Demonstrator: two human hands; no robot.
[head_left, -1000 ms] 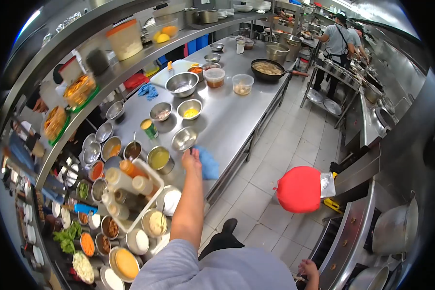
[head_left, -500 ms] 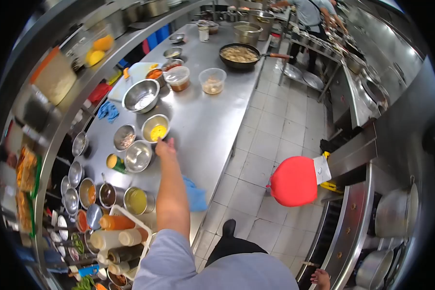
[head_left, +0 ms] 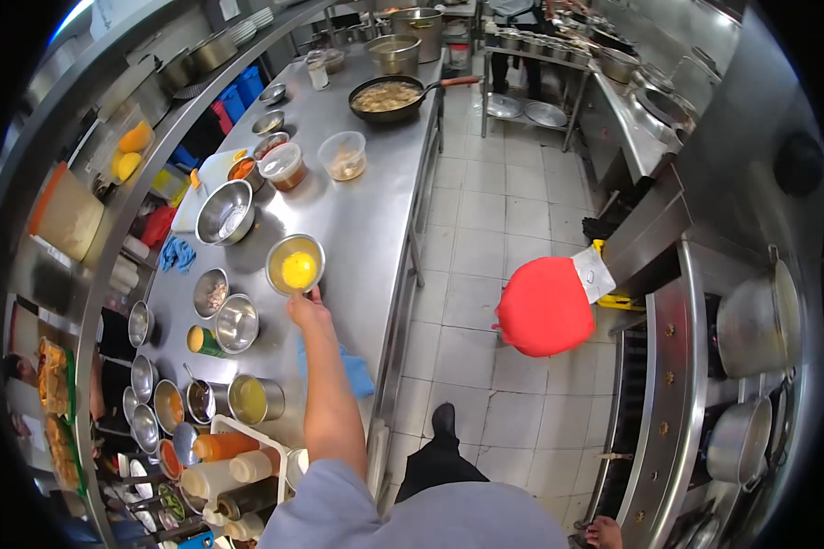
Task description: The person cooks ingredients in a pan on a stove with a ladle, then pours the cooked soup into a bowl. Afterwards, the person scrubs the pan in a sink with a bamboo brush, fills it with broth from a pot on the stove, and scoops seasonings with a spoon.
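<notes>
My left hand (head_left: 309, 309) grips the near rim of a metal bowl (head_left: 295, 264) with yellow egg-like liquid in it, above the steel table (head_left: 375, 197). Just left of it are a bowl of pale pieces (head_left: 211, 293) and an empty-looking metal bowl (head_left: 237, 323). A blue cloth (head_left: 350, 371) lies partly beneath my left forearm. Low at the right, beside the stove front, is my right hand (head_left: 602, 532); its fingers look curled, and a thin wooden-looking handle (head_left: 615, 456) shows above it.
A red-covered stool (head_left: 547, 306) stands on the tiled floor. The stove (head_left: 664, 384) with large pots is at the right. A pan of food (head_left: 386, 97) sits at the table's far end. Sauce bottles (head_left: 220, 446) crowd the near left. A person (head_left: 515, 11) stands far back.
My left hand has let go of the empty-looking bowl, now left of it, and has taken hold of the bowl with yellow liquid. The view has shifted.
</notes>
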